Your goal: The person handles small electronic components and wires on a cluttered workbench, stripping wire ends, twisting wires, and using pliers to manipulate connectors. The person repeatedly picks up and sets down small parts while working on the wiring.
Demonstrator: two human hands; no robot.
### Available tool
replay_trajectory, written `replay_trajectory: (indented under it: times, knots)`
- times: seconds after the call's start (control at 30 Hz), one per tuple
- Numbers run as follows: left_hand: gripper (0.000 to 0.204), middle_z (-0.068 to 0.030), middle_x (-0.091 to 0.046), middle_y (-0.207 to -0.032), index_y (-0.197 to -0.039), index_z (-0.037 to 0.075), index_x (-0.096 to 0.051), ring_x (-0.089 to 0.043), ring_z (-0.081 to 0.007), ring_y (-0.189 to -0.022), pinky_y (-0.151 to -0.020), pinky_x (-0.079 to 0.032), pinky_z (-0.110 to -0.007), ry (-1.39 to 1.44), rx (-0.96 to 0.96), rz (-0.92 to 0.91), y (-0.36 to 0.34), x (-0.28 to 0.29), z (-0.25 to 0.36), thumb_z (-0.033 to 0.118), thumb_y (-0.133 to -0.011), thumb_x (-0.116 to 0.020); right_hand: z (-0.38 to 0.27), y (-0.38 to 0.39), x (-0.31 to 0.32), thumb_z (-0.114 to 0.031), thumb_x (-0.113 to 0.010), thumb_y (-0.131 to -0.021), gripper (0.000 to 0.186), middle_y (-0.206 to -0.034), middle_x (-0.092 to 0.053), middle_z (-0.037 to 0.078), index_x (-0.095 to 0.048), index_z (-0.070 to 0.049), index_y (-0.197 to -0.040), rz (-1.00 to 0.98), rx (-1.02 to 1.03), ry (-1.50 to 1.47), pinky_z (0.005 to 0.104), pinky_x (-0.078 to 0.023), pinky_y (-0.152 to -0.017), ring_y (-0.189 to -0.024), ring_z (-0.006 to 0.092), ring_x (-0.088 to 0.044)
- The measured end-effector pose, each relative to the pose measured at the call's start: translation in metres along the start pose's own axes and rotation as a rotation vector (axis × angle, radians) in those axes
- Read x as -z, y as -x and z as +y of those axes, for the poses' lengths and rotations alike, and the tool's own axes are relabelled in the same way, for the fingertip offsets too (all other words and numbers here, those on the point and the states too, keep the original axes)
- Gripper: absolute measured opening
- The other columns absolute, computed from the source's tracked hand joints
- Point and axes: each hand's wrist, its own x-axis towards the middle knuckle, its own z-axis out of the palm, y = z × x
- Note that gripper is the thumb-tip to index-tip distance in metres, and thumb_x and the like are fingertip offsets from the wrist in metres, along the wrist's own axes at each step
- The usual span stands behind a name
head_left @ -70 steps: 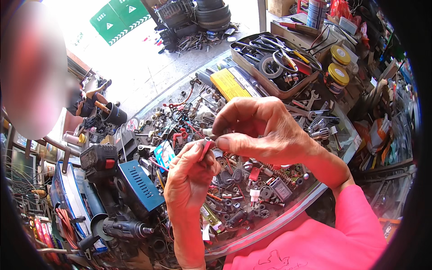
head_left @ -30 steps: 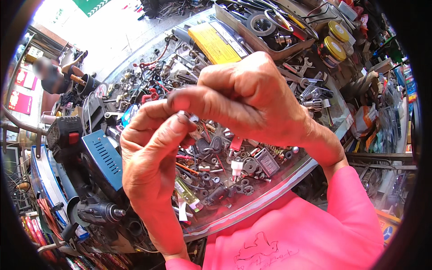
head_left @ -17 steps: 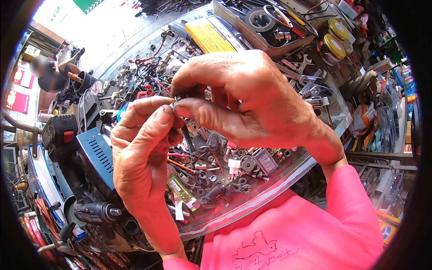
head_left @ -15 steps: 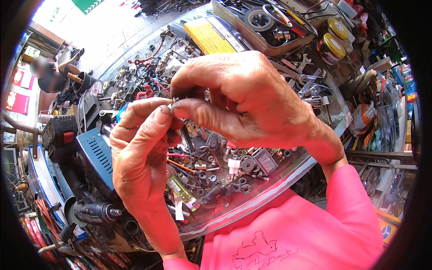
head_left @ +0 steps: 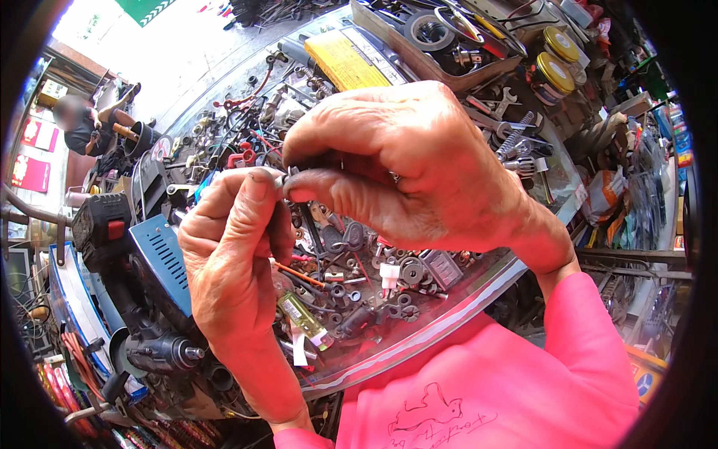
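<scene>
Over a glass-topped bench [head_left: 404,338] strewn with fittings, wires and small parts, my left hand [head_left: 232,247] is closed, pinching a small light-coloured piece [head_left: 280,180] at its thumb and forefinger. My right hand [head_left: 396,179] arches over from the right, thumb and forefinger closed on a tiny metal piece [head_left: 292,173] that meets the one in my left hand; their exact shapes are mostly hidden by the fingertips. Below my hands lie a white connector [head_left: 389,275], an orange-handled tool [head_left: 299,275] and a green-labelled item [head_left: 303,320].
A blue metal box [head_left: 161,266], a cordless tool's battery [head_left: 101,228] and an impact wrench [head_left: 157,352] crowd the left. Behind are a yellow carton [head_left: 348,56], a tool tray [head_left: 381,19] and tins [head_left: 553,75]. Another person [head_left: 90,127] sits beyond the bench at upper left.
Both hands have moved left from where they were earlier, the small pieces staying between the fingertips. My right forefinger has lifted and curled above the thumb, exposing the metal piece slightly.
</scene>
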Motion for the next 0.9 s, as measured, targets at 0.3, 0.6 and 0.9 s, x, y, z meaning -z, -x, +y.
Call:
replay_trajectory:
  times: [0.3, 0.6, 0.9]
  knots:
    - [0.018, -0.0056, -0.067, -0.085, -0.101, -0.001, -0.063, -0.062, -0.0090, -0.075, -0.065, -0.049, -0.021, -0.036, -0.130, 0.005, 0.004, -0.008, 0.004, 0.004, -0.084, -0.066, -0.008, -0.002, 0.007, -0.021, -0.071, -0.084, 0.022, -0.067, -0.061, 0.003, -0.065, 0.000, -0.089, -0.060, -0.247, -0.211, 0.0218, -0.040, -0.047, -0.055, 0.0056, -0.052]
    - [0.024, -0.0080, -0.067, -0.090, -0.102, -0.002, -0.062, -0.062, -0.0110, -0.079, -0.070, -0.052, -0.023, -0.044, -0.173, -0.011, 0.005, -0.008, 0.003, -0.004, -0.080, -0.068, -0.005, 0.001, -0.007, -0.024, -0.065, -0.089, 0.028, -0.056, -0.050, 0.002, -0.062, 0.001, -0.077, -0.016, -0.255, -0.189, 0.0245, -0.033, -0.043, -0.050, 0.0059, -0.043]
    - [0.023, -0.0111, -0.068, -0.089, -0.101, -0.003, -0.061, -0.066, -0.0148, -0.079, -0.068, -0.054, -0.027, -0.025, -0.102, -0.018, 0.005, -0.012, 0.001, -0.001, -0.080, -0.070, -0.001, 0.004, -0.007, -0.026, -0.062, -0.090, 0.031, -0.053, -0.052, 0.008, -0.064, 0.000, -0.074, -0.007, -0.159, 0.080, 0.0302, -0.036, -0.043, -0.044, 0.0126, -0.048]
